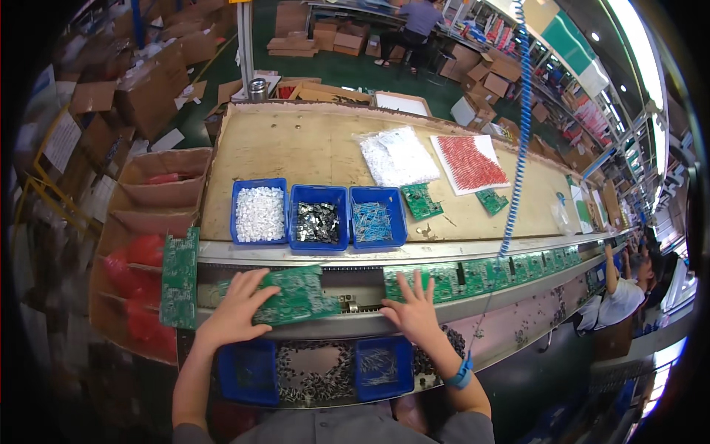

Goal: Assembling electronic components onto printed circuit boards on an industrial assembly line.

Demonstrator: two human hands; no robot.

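My left hand (238,309) lies with fingers spread over the left part of a green circuit board (302,296), which sits slightly askew on the rail track. Its thumb rests near the board's lower edge. My right hand (416,314) has its fingers apart and touches the left end of another green circuit board (436,281), first in a row along the track. Between the two boards, a gap bares the metal rail (359,303). Left of my left hand, more green boards (179,277) lie crosswise at the track's end.
Beyond the track stand blue bins of white parts (259,213), black parts (318,220) and blue parts (372,220). Nearer me are two blue bins (248,370) (384,368) with loose black components (314,377) between them. A blue coiled cord (523,111) hangs at right. A co-worker (621,292) sits farther right.
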